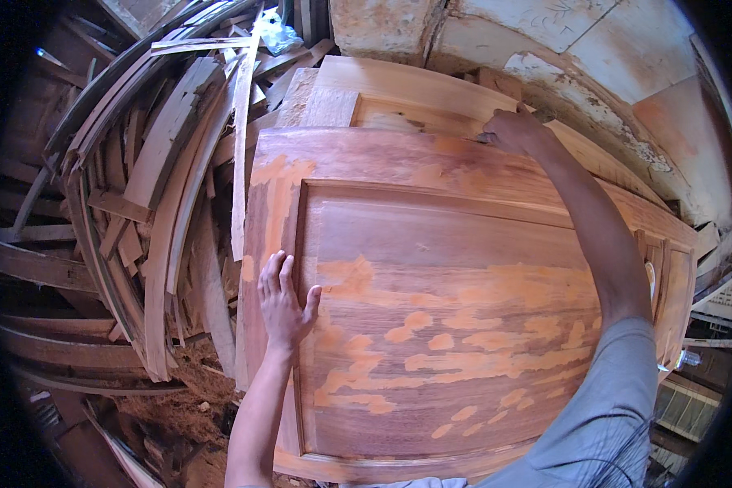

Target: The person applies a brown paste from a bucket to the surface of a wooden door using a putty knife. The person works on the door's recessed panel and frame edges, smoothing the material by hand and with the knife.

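Note:
A reddish-brown wooden panel door [431, 232] lies before me, its recessed panel and frame blotched with orange filler [464, 358]. My left hand [283, 305] rests on the door's left frame piece, fingers stretched out and thumb apart, holding nothing. Reaching across to the far edge, my right hand [514, 130] is closed with the fingers bent down at the far rail. A small greyish bit shows at its fingertips, too little to name. Beyond that edge, a paler unfinished wooden panel [419, 93] lies partly under the door.
Stacked offcuts and long wooden strips [171, 154] crowd the left side. Sawdust [183, 398] covers the ground at lower left. A stained pale wall [561, 73] runs along the far side. A clear plastic bag [278, 34] lies on the scrap pile.

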Tool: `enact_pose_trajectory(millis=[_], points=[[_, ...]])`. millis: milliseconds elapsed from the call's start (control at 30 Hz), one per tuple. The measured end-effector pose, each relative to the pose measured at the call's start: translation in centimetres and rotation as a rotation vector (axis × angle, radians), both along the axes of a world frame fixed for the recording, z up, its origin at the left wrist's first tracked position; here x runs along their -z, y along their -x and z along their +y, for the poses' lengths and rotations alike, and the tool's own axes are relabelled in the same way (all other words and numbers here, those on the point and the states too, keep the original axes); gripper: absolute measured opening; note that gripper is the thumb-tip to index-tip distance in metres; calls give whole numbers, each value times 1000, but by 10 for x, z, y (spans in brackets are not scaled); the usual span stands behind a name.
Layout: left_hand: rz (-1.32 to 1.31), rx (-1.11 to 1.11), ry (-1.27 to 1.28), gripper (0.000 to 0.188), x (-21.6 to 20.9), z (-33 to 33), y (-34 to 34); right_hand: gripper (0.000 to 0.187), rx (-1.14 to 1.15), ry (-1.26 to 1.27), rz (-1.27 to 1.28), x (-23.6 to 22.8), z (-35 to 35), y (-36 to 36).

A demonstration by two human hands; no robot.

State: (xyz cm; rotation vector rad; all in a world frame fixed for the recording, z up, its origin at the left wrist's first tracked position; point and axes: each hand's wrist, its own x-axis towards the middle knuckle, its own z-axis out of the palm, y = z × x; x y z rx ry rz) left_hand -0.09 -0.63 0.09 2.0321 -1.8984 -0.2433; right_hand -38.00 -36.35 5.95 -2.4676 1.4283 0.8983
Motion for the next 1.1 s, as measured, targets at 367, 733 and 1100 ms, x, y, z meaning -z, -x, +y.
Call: enact_pose_trajectory(millis=[367, 733, 1100], points=[[-3, -7, -12, 67, -3, 0, 0, 25, 94, 159, 148, -28, 25, 71], [-13, -5, 11, 67, -1, 0, 2, 37, 418, 362, -537, 33, 81, 3], [-9, -5, 14, 68, -1, 1, -3, 33, 771, 354, -803, 71, 95, -32]])
